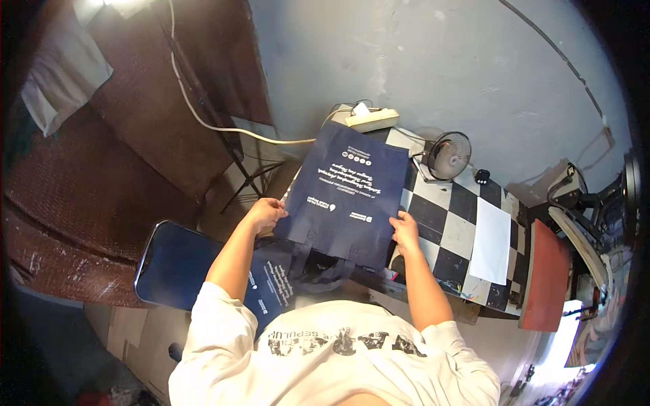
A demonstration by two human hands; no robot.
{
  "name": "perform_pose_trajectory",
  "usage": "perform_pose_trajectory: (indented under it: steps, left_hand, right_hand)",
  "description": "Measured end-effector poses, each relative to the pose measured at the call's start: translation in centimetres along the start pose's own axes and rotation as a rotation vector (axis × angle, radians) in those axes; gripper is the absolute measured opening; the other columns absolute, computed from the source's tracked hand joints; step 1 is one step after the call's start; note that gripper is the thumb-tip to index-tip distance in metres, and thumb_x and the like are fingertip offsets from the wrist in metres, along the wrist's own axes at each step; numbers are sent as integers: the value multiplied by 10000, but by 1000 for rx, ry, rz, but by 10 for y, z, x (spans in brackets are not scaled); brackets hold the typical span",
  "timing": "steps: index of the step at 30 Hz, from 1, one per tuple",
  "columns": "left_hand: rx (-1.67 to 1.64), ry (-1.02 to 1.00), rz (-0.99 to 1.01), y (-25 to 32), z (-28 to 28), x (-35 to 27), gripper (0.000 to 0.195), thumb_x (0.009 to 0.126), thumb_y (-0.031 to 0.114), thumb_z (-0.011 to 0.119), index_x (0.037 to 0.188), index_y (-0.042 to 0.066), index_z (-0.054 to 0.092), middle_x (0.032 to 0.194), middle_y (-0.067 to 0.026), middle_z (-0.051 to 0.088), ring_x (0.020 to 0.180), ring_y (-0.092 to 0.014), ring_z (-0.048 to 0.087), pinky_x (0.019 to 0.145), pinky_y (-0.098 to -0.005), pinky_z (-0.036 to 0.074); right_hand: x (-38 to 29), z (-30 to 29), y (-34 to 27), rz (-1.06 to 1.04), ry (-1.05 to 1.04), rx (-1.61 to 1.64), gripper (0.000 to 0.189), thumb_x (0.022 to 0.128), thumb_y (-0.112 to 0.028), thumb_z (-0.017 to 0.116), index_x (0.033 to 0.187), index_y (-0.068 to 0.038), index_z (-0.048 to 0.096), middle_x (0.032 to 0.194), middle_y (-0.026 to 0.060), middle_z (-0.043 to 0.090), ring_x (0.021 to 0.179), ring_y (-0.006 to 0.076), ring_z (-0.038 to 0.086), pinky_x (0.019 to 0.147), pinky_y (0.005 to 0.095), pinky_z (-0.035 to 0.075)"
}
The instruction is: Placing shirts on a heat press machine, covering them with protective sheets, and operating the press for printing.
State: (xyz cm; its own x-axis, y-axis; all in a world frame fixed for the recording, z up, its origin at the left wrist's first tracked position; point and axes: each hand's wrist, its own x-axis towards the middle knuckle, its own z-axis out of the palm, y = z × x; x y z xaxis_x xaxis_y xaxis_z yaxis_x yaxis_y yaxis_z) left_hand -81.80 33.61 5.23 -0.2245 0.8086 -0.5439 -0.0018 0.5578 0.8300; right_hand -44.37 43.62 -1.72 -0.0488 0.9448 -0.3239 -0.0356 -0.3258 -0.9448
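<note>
A dark blue fabric tote bag with white printing lies flat over the left part of a checkered table, its print upside down to me and its handles hanging towards my body. My left hand pinches the bag's left edge between thumb and fingers. On the opposite edge, my right hand has the fabric between its thumb and fingers. Another dark blue bag with similar print lies lower, at my lap, partly hidden by my left arm and shirt.
A power strip with a plug and cable sits behind the bag. Right of it stand a small desk fan and a small black object. White paper lies on the table. A blue padded surface is at my left, a red panel far right.
</note>
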Motion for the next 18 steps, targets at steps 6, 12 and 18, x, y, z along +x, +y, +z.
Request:
perform_pose_trajectory:
  steps: [6, 12, 18]
  left_hand:
    - [193, 210, 243, -32, -8, 22, 206, 678, -31, 677, 871, 14, 620, 745, -11, 605, 623, -94, 535, 592, -234, 431]
    - [217, 245, 161, -15, 2, -8, 270, 644, -50, 697, 903, -14, 633, 765, -34, 611, 683, -110, 553, 643, -247, 457]
    - [170, 211, 169, -20, -3, -2, 298, 630, -61, 705, 912, -17, 620, 765, -30, 579, 688, -121, 547, 642, -249, 457]
  right_hand:
    - [-20, 14, -14, -9, -21, -184, 252, 805, -40, 574, 1051, -10, 530, 703, 35, 598, 474, 98, 513, 389, 231, 388]
    - [-29, 21, -18, -37, 67, -275, 355, 785, -34, 611, 1117, 14, 496, 726, 42, 566, 504, 96, 502, 391, 240, 390]
    - [-32, 14, -20, -4, 65, -321, 406, 774, -25, 635, 1148, 12, 479, 775, 69, 572, 563, 130, 537, 424, 257, 433]
